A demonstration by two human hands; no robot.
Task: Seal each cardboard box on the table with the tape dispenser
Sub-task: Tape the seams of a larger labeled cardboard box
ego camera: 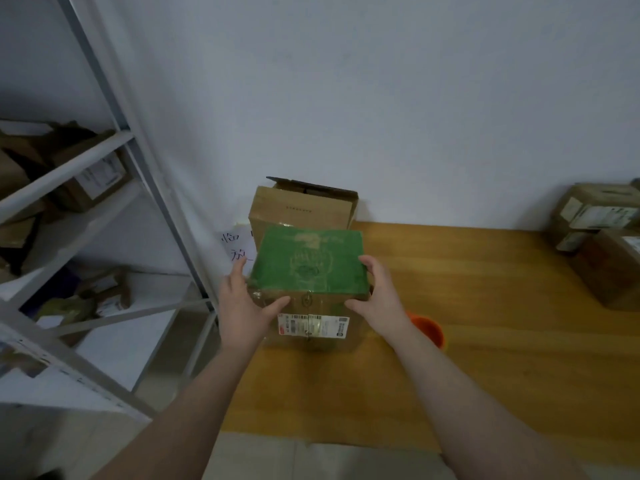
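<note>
Slippage is the risk: the green-topped cardboard box (308, 261) is clasped between left hand (242, 306) and right hand (377, 296), fingers (237, 268) curled over its sides and thumbs on its front, near the counter's (485, 323) left edge. An uneven squeeze could tip it off that edge. An orange object (427, 329), possibly the tape dispenser, lies untouched just below the right fingers; an open box (298, 209) stands just beyond them.
</note>
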